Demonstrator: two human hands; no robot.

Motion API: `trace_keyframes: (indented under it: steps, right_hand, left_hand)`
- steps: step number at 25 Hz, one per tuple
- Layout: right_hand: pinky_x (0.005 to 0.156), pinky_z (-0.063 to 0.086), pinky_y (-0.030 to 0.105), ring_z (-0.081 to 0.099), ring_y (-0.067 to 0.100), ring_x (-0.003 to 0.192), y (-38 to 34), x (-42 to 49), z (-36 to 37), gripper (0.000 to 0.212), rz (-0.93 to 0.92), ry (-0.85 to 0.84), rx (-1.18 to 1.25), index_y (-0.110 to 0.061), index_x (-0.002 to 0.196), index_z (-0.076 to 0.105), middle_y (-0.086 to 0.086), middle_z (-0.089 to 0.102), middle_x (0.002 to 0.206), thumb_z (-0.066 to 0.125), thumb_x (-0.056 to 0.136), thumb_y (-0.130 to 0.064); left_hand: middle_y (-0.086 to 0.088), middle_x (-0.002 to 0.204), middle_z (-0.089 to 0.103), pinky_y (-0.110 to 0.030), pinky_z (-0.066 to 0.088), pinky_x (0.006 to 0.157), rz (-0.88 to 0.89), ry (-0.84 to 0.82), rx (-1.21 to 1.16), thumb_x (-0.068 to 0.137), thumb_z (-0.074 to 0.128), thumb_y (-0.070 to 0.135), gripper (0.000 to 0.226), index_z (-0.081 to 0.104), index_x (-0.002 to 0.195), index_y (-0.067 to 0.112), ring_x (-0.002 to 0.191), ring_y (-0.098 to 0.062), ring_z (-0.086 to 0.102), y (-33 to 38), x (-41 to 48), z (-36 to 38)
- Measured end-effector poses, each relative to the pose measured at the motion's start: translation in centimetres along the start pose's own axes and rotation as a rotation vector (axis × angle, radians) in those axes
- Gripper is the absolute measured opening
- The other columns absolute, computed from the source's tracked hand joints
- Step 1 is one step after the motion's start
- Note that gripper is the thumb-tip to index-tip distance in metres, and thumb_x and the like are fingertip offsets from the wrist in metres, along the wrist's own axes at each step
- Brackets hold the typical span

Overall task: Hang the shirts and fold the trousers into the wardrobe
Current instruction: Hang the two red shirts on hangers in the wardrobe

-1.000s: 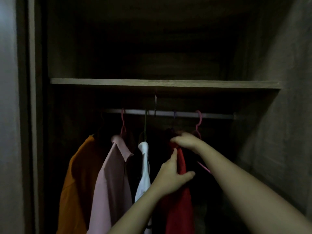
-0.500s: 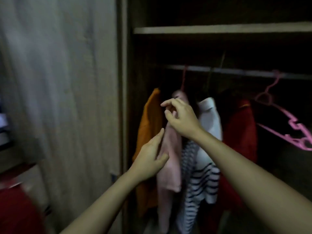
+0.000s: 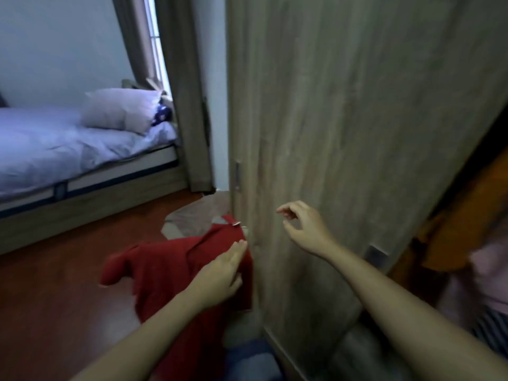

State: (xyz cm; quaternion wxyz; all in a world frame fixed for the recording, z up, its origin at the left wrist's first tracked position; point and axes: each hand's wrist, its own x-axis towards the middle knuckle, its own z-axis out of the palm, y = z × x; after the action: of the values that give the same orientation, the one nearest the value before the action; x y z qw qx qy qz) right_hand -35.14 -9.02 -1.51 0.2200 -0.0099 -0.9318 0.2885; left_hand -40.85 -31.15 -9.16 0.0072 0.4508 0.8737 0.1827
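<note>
Bed [image 3: 41, 149]: far left, pale sheets, 1 pillow [image 3: 118, 108] on it.
Red shirt [image 3: 165, 265]: crumpled on the brown floor [image 3: 55, 284], deep red, collar toward the wardrobe door, 1 sleeve spread to the left; a grey-brown garment [image 3: 192, 218] lies just behind it.
Left grip [image 3: 220, 276]: over the red shirt, fingers straight and together, holding nothing; whether it touches is not clear.
Wardrobe door [image 3: 343, 119]: wood grain, in the middle.
Right grip [image 3: 305, 229]: before the door, fingers loosely curled, empty.
Orange shirt [image 3: 467, 215]: hanging at the right edge, a pink shirt [image 3: 489, 270] beside it.
</note>
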Motion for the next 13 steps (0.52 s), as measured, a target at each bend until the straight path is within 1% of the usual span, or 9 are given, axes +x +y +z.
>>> trace_keyframes:
  steps: [1,2,3,4,7,9,11,12,13]
  right_hand:
    - [0.076,0.040,0.011,0.056,0.015,0.081,-0.2,1.0,2.1,0.027,0.018,-0.033,0.009,-0.005,0.101,0.067,0.016,0.063,0.092,0.058,0.077,0.004]
    - [0.075,0.038,0.009,0.057,0.016,0.082,-0.2,1.7,3.9,0.026,0.036,-0.060,0.008,-0.005,0.102,0.067,0.017,0.063,0.094,0.059,0.078,0.003]
    - [0.076,0.037,0.010,0.059,0.018,0.085,-0.2,2.4,5.5,0.024,0.053,-0.083,-0.002,-0.004,0.104,0.066,0.017,0.063,0.096,0.059,0.081,0.000]
    - [0.079,0.038,0.013,0.061,0.022,0.091,-0.3,3.3,7.3,0.024,0.077,-0.109,-0.012,-0.004,0.107,0.065,0.017,0.062,0.100,0.060,0.084,-0.006]
    - [0.094,0.039,0.029,0.055,0.030,0.114,-1.1,6.1,11.8,0.044,0.249,-0.214,-0.030,0.001,0.125,0.052,0.019,0.058,0.121,0.053,0.093,-0.030]
    - [0.102,0.035,0.032,0.046,0.032,0.126,-1.7,7.9,14.3,0.064,0.426,-0.281,-0.027,0.000,0.137,0.039,0.020,0.048,0.138,0.041,0.095,-0.048]
    - [0.107,0.033,0.036,0.040,0.035,0.133,-1.9,9.6,15.9,0.082,0.579,-0.353,-0.063,-0.002,0.143,0.030,0.020,0.040,0.146,0.033,0.090,-0.064]
    - [0.105,0.034,0.035,0.041,0.035,0.132,-1.8,10.5,16.6,0.086,0.654,-0.394,-0.059,-0.001,0.142,0.032,0.020,0.040,0.145,0.037,0.087,-0.066]
    - [0.100,0.038,0.033,0.046,0.033,0.128,-1.8,11.4,16.9,0.084,0.718,-0.433,-0.039,0.000,0.139,0.038,0.020,0.045,0.142,0.048,0.084,-0.063]
  left_hand:
    - [-0.014,0.152,0.030,-0.035,0.030,0.111,-0.006,0.024,0.099,0.079,0.051,0.020,0.073,0.025,0.146,0.004,0.140,-0.028,0.031,-3.0,-0.7,0.1]
    - [-0.015,0.146,0.041,-0.043,0.041,0.103,-0.018,0.002,0.160,0.074,0.054,0.024,0.073,0.035,0.141,0.004,0.133,-0.031,0.042,-5.3,-1.2,0.1]
    - [-0.015,0.140,0.049,-0.046,0.050,0.094,-0.060,-0.015,0.224,0.071,0.054,0.031,0.071,0.043,0.136,0.005,0.127,-0.031,0.049,-7.2,-1.6,0.0]
    - [-0.014,0.136,0.053,-0.047,0.053,0.088,-0.122,-0.012,0.273,0.071,0.051,0.039,0.069,0.047,0.132,0.007,0.124,-0.031,0.052,-9.4,-2.0,0.0]
    - [-0.014,0.138,0.051,-0.052,0.049,0.089,-0.244,-0.030,0.356,0.075,0.038,0.053,0.074,0.049,0.132,0.006,0.129,-0.031,0.045,-14.0,-2.9,0.6]
    - [-0.014,0.142,0.047,-0.054,0.046,0.091,-0.240,-0.025,0.402,0.075,0.036,0.058,0.080,0.041,0.136,0.006,0.133,-0.030,0.039,-15.8,-3.5,1.9]
    - [-0.014,0.143,0.045,-0.054,0.043,0.094,-0.216,-0.021,0.419,0.074,0.042,0.060,0.084,0.035,0.138,0.007,0.133,-0.030,0.041,-15.9,-3.6,2.5]
    - [-0.014,0.144,0.044,-0.054,0.042,0.095,-0.196,0.004,0.427,0.072,0.051,0.060,0.087,0.033,0.139,0.007,0.133,-0.030,0.041,-16.1,-3.6,2.9]
    - [-0.013,0.145,0.043,-0.054,0.042,0.096,-0.193,0.015,0.431,0.068,0.061,0.059,0.093,0.031,0.139,0.007,0.133,-0.030,0.041,-16.3,-3.6,3.1]
